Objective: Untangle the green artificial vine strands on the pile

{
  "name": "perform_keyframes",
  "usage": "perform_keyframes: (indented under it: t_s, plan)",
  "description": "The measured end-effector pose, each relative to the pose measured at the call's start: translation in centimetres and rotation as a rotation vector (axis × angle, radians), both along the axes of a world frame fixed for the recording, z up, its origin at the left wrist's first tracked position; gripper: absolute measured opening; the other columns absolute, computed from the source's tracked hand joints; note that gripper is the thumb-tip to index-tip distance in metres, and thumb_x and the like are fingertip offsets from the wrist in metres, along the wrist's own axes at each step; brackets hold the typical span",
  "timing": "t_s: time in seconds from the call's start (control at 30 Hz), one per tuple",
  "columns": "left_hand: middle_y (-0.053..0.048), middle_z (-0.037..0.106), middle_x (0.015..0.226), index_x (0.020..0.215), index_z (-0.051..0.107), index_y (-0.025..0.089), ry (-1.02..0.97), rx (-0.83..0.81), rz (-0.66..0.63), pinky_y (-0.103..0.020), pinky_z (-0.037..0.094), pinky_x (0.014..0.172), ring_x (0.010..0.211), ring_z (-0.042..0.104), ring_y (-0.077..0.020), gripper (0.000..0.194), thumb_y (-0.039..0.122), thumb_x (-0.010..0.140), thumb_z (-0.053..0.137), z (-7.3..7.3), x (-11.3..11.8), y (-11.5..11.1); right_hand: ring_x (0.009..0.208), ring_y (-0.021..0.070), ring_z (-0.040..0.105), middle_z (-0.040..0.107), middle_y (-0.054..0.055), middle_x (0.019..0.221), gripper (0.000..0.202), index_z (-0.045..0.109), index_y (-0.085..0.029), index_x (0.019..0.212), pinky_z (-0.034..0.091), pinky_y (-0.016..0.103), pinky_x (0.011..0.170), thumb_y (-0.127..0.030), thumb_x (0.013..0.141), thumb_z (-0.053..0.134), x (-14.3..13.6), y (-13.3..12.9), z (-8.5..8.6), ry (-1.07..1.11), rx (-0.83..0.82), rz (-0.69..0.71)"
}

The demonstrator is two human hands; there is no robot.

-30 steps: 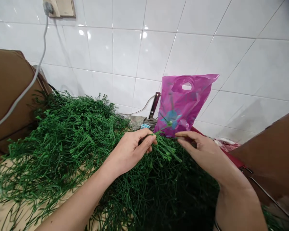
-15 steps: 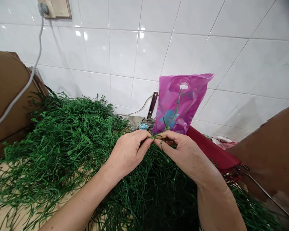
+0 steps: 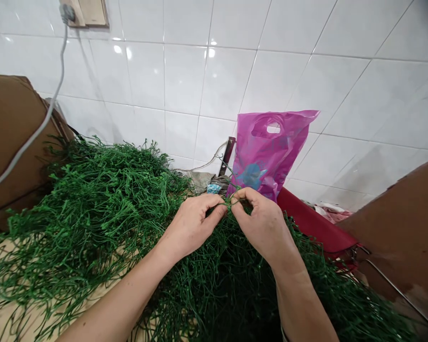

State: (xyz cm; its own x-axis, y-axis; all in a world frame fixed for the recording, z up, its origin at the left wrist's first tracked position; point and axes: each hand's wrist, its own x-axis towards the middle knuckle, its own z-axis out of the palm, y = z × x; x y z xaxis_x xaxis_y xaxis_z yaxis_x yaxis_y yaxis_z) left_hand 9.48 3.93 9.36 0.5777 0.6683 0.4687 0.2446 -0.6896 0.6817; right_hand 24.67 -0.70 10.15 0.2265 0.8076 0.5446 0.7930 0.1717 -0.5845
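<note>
Head view: left hand (image 3: 194,225) and right hand (image 3: 266,223), fingertips closed, pinch a thin green sprig (image 3: 228,203) between them (perhaps more than one, hard to tell), above the pile (image 3: 207,285), near and left of the pink bag (image 3: 264,154)

Bag (image 3: 271,147) behind stems (image 3: 117,190)

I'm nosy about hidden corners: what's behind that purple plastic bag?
White wall tiles show behind the purple plastic bag and through its handle hole; whatever its body covers cannot be seen.
</note>
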Motion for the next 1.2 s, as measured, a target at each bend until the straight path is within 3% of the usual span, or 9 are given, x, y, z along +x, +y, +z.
perform_keyframes:
  t_s: [0.17, 0.3, 0.43, 0.57, 0.63, 0.8, 1.07, 1.13, 1.2]
  plan:
    - [0.003, 0.059, 0.073, 0.079, 0.061, 0.019, -0.078, -0.189, -0.185, -0.023, 0.042, 0.068, 0.069, 0.058, -0.0122, 0.028, 0.033, 0.099, 0.047, 1.5, -0.9, -1.2, 0.056, 0.0185, 0.052, 0.058, 0.000, 0.057, 0.011, 0.058, -0.023, 0.069, 0.042, 0.031, 0.058, -0.033, 0.075, 0.056, 5.7, 0.4, -0.7, 0.128, 0.060, -0.196]
    - [0.002, 0.064, 0.076, 0.085, 0.062, 0.019, -0.181, -0.282, -0.073, -0.025, 0.045, 0.074, 0.076, 0.063, -0.0140, 0.028, 0.038, 0.099, 0.047, 1.3, -0.7, -1.1, 0.063, 0.0198, 0.059, 0.066, 0.003, 0.067, 0.022, 0.063, -0.022, 0.076, 0.047, 0.033, 0.061, -0.043, 0.079, 0.059, 9.1, -1.0, 0.0, 0.255, 0.035, -0.130]
    - [-0.004, 0.070, 0.096, 0.091, 0.063, 0.017, -0.307, -0.424, 0.038, -0.030, 0.047, 0.086, 0.094, 0.065, -0.0183, 0.021, 0.035, 0.094, 0.052, -0.7, 0.3, 0.1, 0.073, 0.0198, 0.065, 0.071, 0.005, 0.076, 0.027, 0.070, -0.020, 0.088, 0.052, 0.033, 0.070, -0.044, 0.076, 0.070, 6.4, -1.9, 0.9, 0.395, -0.070, 0.075]
    - [0.002, 0.060, 0.072, 0.080, 0.057, 0.018, -0.481, -0.621, -0.001, -0.025, 0.045, 0.073, 0.071, 0.056, -0.0125, 0.018, 0.034, 0.088, 0.057, -0.9, 0.6, 0.4, 0.075, 0.0181, 0.067, 0.071, 0.004, 0.077, 0.028, 0.070, -0.018, 0.091, 0.054, 0.033, 0.076, -0.044, 0.079, 0.070, 3.1, -1.6, 1.4, 0.486, -0.173, 0.261]
    - [0.004, 0.054, 0.066, 0.080, 0.058, 0.018, -0.476, -0.684, -0.021, -0.023, 0.042, 0.067, 0.063, 0.049, -0.0107, 0.021, 0.038, 0.087, 0.062, -0.4, 0.6, 0.1, 0.074, 0.0168, 0.065, 0.070, 0.003, 0.076, 0.026, 0.070, -0.018, 0.091, 0.053, 0.031, 0.074, -0.042, 0.080, 0.070, 2.3, -1.4, 1.4, 0.492, -0.189, 0.290]
    - [0.002, 0.059, 0.080, 0.098, 0.068, 0.018, -0.408, -0.740, -0.146, -0.022, 0.041, 0.061, 0.069, 0.050, -0.0104, 0.032, 0.043, 0.080, 0.074, -0.1, 0.7, 0.0, 0.073, 0.0149, 0.060, 0.070, 0.002, 0.079, 0.023, 0.072, -0.018, 0.090, 0.048, 0.027, 0.068, -0.039, 0.082, 0.068, 1.5, -1.2, 1.1, 0.460, -0.173, 0.316]
    - [0.004, 0.054, 0.068, 0.080, 0.063, 0.014, -0.329, -0.716, -0.193, -0.021, 0.032, 0.054, 0.058, 0.041, -0.0071, 0.029, 0.040, 0.079, 0.076, -0.7, -0.1, 0.9, 0.065, 0.0141, 0.055, 0.062, -0.001, 0.069, 0.017, 0.064, -0.020, 0.085, 0.041, 0.027, 0.064, -0.027, 0.093, 0.051, 0.1, -1.5, 1.0, 0.089, -0.093, 0.182]
    - [0.004, 0.056, 0.068, 0.078, 0.063, 0.014, -0.345, -0.745, -0.267, -0.021, 0.033, 0.056, 0.059, 0.042, -0.0072, 0.026, 0.037, 0.080, 0.075, -0.3, -0.4, 0.9, 0.066, 0.0137, 0.054, 0.060, -0.002, 0.069, 0.019, 0.061, -0.020, 0.084, 0.041, 0.027, 0.065, -0.025, 0.096, 0.047, 0.1, -1.4, 0.9, 0.096, -0.111, 0.238]
    - [0.003, 0.058, 0.067, 0.075, 0.062, 0.015, -0.375, -0.773, -0.355, -0.021, 0.034, 0.057, 0.060, 0.044, -0.0073, 0.024, 0.035, 0.082, 0.074, 0.1, -0.7, 0.8, 0.070, 0.0135, 0.055, 0.059, -0.002, 0.072, 0.019, 0.059, -0.021, 0.085, 0.042, 0.026, 0.068, -0.026, 0.098, 0.046, 0.2, -1.2, 0.7, 0.238, -0.148, 0.386]
